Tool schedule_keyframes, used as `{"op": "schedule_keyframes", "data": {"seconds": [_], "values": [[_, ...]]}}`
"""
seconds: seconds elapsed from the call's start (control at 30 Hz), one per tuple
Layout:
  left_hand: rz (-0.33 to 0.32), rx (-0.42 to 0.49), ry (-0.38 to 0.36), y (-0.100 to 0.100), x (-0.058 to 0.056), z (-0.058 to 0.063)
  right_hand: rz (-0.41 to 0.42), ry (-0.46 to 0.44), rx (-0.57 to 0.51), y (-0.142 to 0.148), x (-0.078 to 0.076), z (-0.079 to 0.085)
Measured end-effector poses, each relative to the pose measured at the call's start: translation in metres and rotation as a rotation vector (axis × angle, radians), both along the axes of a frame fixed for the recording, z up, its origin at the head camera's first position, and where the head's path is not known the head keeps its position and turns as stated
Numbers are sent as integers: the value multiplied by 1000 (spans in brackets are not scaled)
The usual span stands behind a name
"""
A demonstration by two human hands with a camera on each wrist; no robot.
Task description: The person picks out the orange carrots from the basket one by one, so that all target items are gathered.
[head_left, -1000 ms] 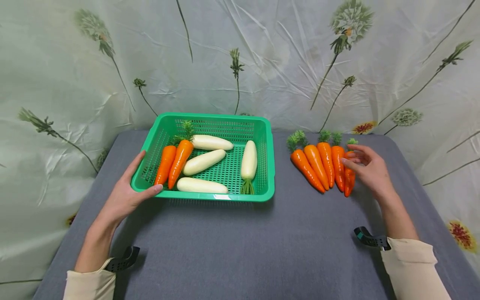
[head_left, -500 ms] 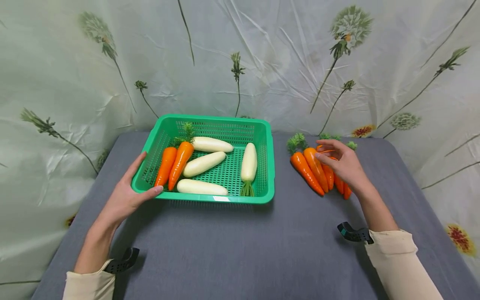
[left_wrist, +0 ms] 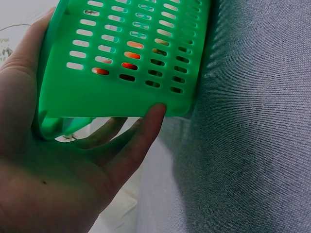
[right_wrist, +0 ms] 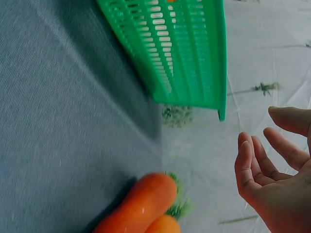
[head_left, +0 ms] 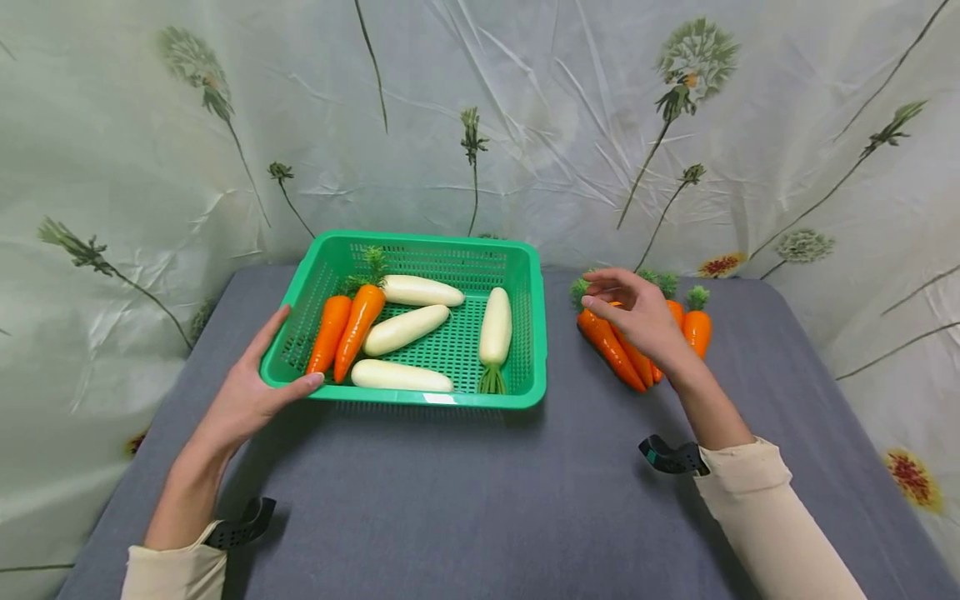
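OK so there's a green plastic basket (head_left: 375, 397) sitting left of centre in the frame, on a surface (head_left: 457, 500) under grey cloth. The left hand (head_left: 251, 396) is spread wide at the basket's near left corner, thumb resting on the front rim, fingers pretty straight along the left side. It's touching the corner more than clutching it; the left wrist view has one fingertip (left_wrist: 157, 109) against the slotted wall, low down.

Inside, two orange carrots (head_left: 362, 329) lie side by side at the left, leafy tops pointing to the back. Next to them are three white radishes (head_left: 405, 375) lying roughly crosswise, one behind the other, plus a stemmed radish (head_left: 496, 325) over on the right, green stalks toward the front rim.

Right of centre there's a bunch of loose carrots (head_left: 613, 354) fanned out on the cloth, partly blocked from view by the right hand (head_left: 643, 318) hanging over them. That hand's relaxed, fingers softly bent, thumb apart, nothing in its grip. Both wrists have black straps (head_left: 243, 525) below them, with beige sleeves (head_left: 757, 508) at the bottom of the frame. Dandelion-print curtain (head_left: 540, 108) across the back, kinda wrinkly and shiny.
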State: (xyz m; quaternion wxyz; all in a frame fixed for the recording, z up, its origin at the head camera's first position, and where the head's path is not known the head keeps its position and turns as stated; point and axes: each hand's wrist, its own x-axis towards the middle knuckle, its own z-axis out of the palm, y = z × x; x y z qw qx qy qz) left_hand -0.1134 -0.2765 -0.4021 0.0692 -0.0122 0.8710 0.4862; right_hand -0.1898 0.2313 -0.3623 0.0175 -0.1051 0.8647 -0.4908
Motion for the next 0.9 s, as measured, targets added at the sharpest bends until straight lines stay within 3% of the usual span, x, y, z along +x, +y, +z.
{"op": "schedule_keyframes", "data": {"seconds": [0.57, 0.9], "values": [[5, -8, -6, -1, -2, -2, 87, 42, -61, -51, -8, 2], [6, -14, 4, -1, -1, -1, 154, -10, -121, -79, -6, 5]]}}
